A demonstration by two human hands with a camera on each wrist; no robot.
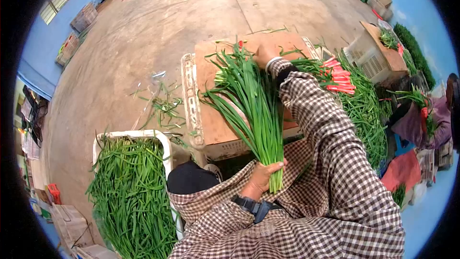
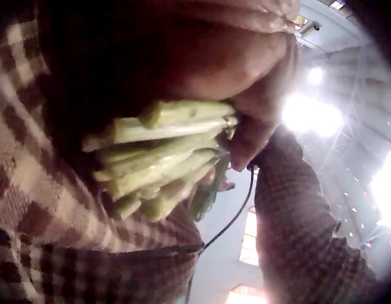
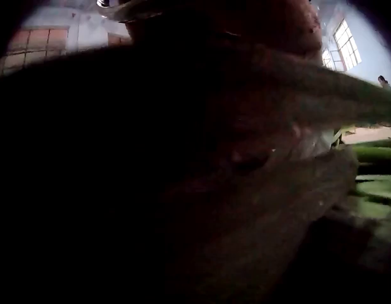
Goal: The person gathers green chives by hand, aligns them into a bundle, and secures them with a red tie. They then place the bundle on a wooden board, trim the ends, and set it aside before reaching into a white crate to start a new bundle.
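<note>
A bunch of long green stalks slants from the board down to the lap in the head view. The left hand grips it near the cut ends, thumb across the stalks; in the left wrist view the pale cut ends stick out below the left hand. At the far side of the board, the right hand is beside the bunch's leafy tops, its fingers mostly hidden. The right wrist view is too dark to show what the fingers do.
A white-rimmed crate full of greens stands at the left. Right of the board lie bundles with red wraps on a pile of loose greens. Another person sits at the far right. Leaf scraps litter the floor.
</note>
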